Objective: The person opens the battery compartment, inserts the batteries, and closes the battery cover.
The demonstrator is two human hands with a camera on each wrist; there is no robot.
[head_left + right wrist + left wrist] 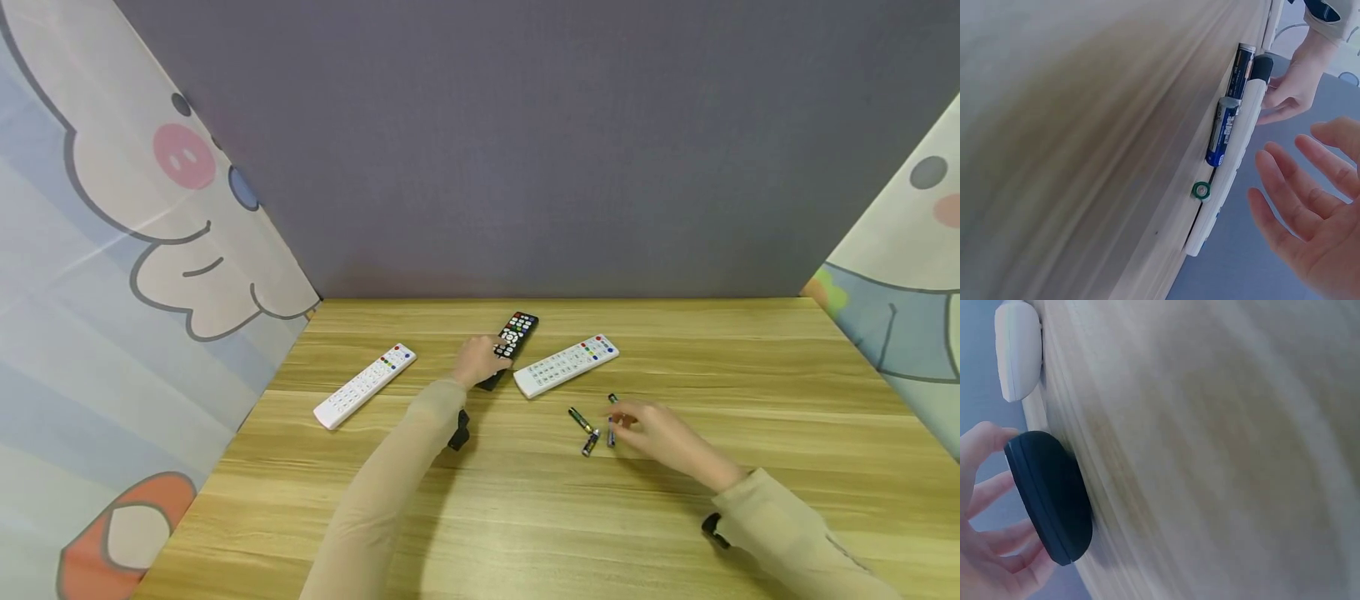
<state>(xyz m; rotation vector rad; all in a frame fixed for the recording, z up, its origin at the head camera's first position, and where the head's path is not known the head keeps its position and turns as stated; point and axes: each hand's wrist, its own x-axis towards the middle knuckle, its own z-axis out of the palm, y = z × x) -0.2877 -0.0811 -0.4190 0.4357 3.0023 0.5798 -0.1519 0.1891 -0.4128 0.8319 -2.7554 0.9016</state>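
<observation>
My left hand (477, 360) holds a black remote control (517, 329) near the back of the table, and its near end lies below the fingers. Seen from the left wrist, thumb and fingers stand on either side of the black remote's end (1050, 497). Over several small batteries (580, 419) hovers my right hand (656, 429), with its fingers loosely spread. Between those fingers and the batteries, including a blue one (1222, 132) and a green-ended one (1201, 190), the right wrist view shows a gap. Part of the batteries nearest that hand is hidden in the head view.
A white remote control (566, 365) lies just right of the black one. Another white remote (365, 386) lies at the left of the wooden table (525, 517). A grey panel (555, 150) rises behind the table, and printed cloths (217, 275) hang at both sides.
</observation>
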